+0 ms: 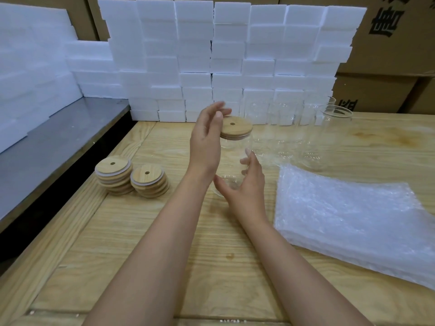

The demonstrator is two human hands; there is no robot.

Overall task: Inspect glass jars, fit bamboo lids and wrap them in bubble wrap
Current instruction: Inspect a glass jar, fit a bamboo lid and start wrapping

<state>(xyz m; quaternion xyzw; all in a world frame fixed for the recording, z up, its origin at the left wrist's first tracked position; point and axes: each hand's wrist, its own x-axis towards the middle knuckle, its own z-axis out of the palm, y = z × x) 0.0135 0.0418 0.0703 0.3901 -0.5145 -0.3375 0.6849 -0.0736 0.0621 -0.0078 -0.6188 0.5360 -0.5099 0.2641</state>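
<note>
Now, centre of the wooden surface (141, 243), and the glass jar (231, 156) is in the right hand (247, 184): thumb on the near-left side low down, fingers wrapped round the far-right side, a grip on the lower half of the glass. Whether the jar's base touches the wood, I cannot tell. The bamboo lid (235, 128) sits on the mouth of the jar, its small centre hole facing up, tilted a little toward the camera.

Over to the left hand (204, 142): fingers straight and spread loosely, holding nothing, palm turned toward the lid's left edge, just beside it. Its fingertips are blurred, so contact with the lid is not clear.

To the left on the surface, two stacks of loose lids (114, 176), side by side and touching. To the right, a pile of bubble wrap (348, 220), lying flat and running out to the edge of view. Behind it, a row of open jars (336, 128), upright and lidless, close together.

Along the back, a wall of white foam blocks (223, 55), cardboard boxes (395, 43) behind them, and a grey metal ledge (47, 149) off to the left.
</note>
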